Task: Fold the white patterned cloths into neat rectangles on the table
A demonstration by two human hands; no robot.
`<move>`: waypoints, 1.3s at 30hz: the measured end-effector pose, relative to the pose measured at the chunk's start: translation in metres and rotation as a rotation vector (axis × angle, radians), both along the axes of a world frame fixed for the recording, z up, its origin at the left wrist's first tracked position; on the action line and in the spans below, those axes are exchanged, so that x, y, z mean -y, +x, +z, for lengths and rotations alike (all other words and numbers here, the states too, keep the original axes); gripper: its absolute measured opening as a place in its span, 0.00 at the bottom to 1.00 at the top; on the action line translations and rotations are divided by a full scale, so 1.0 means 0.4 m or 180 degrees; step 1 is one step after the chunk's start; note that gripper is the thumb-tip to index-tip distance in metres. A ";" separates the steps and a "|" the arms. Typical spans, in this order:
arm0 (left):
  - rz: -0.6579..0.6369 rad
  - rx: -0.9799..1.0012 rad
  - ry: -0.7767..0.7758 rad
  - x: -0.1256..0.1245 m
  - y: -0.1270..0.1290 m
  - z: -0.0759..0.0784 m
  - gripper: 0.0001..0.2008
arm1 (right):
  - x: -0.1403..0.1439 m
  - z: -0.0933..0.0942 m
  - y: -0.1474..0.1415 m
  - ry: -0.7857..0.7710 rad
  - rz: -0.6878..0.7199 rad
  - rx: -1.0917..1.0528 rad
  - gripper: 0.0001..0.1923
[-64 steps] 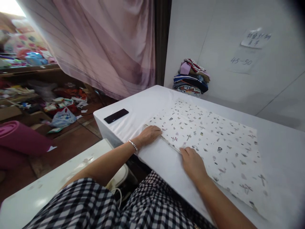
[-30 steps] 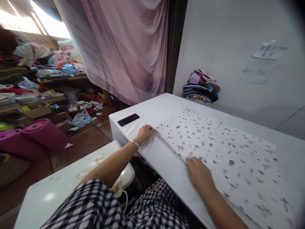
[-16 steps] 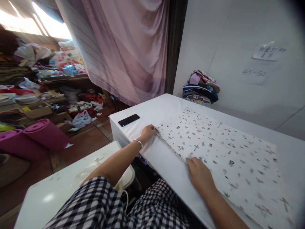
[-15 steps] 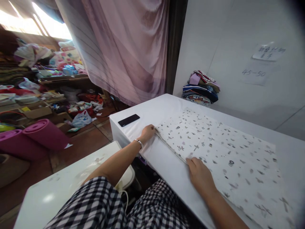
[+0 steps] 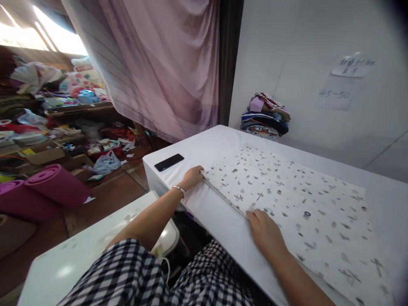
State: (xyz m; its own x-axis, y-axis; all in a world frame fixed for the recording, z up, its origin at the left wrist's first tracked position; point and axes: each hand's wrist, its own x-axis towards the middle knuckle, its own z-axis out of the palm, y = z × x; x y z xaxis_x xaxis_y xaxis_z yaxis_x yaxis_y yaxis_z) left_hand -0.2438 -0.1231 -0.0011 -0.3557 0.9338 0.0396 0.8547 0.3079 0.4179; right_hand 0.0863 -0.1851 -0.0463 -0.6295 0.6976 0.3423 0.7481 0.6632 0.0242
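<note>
A white cloth printed with small grey and brown motifs [image 5: 287,204] lies flat and folded in layers on the white-covered table [image 5: 219,142]. My left hand [image 5: 193,177], with a bracelet at its wrist, pinches the cloth's near left corner. Farther right along the same near edge, my right hand [image 5: 264,227] grips the hem, thumb and fingers closed on it. The fingertips of both hands are partly hidden. Left of the cloth, beyond my left hand, a black phone [image 5: 169,162] rests on the table.
A stack of folded clothes [image 5: 265,117] stands by the wall at the table's far side. A pink curtain [image 5: 168,63] hangs behind the table. To my left is a white bench-like surface [image 5: 73,250], with rolled purple mats [image 5: 59,185] and cluttered boxes beyond.
The whole view has shifted slightly, so things appear a little farther left. Both hands keep their hold on the cloth's near edge, and the cloth lies much the same.
</note>
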 end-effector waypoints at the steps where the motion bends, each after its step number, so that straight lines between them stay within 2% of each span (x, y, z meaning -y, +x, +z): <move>1: -0.0033 0.0009 0.0062 0.005 -0.002 -0.003 0.19 | -0.001 -0.002 0.000 0.0000 0.0009 -0.0010 0.20; 6: 0.0055 0.0008 0.0236 0.018 -0.006 -0.017 0.15 | -0.005 -0.017 0.003 0.0182 0.0054 -0.0059 0.23; 11: 0.0103 0.0078 0.0244 0.003 -0.020 -0.024 0.13 | -0.001 -0.019 -0.003 0.0285 0.0095 0.0014 0.25; 15: 0.0055 0.0208 0.0162 -0.013 -0.029 -0.008 0.13 | 0.004 -0.013 -0.010 0.0265 0.0036 0.0010 0.24; 18: -0.0009 0.0277 0.0320 -0.029 0.004 0.012 0.16 | 0.004 -0.016 -0.013 0.0266 -0.0004 -0.0006 0.24; 20: -0.0227 0.0240 0.0601 -0.043 0.045 0.022 0.17 | 0.003 -0.023 -0.015 0.0301 -0.0033 -0.0010 0.25; 22: -0.0727 0.0037 0.0803 -0.061 0.085 0.021 0.16 | 0.002 -0.029 -0.015 0.0355 -0.0055 -0.0009 0.25; 23: -0.1007 -0.0130 0.0774 -0.070 0.101 0.016 0.16 | 0.002 -0.032 -0.015 0.0386 -0.0066 -0.0018 0.25; 25: -0.1352 -0.0460 0.0394 -0.088 0.116 0.000 0.21 | 0.002 -0.035 -0.015 0.0427 -0.0071 -0.0051 0.25; 28: -0.1311 -0.0693 -0.0288 -0.104 0.108 -0.025 0.30 | 0.004 -0.032 -0.016 0.0449 -0.0055 -0.0136 0.25; 32: -0.1220 -0.0755 -0.0556 -0.115 0.103 -0.019 0.32 | 0.005 -0.020 -0.022 0.0418 -0.0068 -0.0184 0.23; 34: -0.1176 -0.0816 -0.0539 -0.128 0.121 -0.003 0.31 | 0.005 -0.017 -0.026 0.0422 -0.0068 -0.0177 0.21; 36: -0.1299 -0.0956 -0.0272 -0.148 0.146 0.006 0.30 | 0.003 -0.017 -0.030 0.0431 -0.0081 -0.0190 0.19; 39: -0.1587 -0.1195 0.0145 -0.183 0.173 -0.008 0.30 | 0.002 -0.019 -0.031 0.0421 -0.0101 -0.0243 0.21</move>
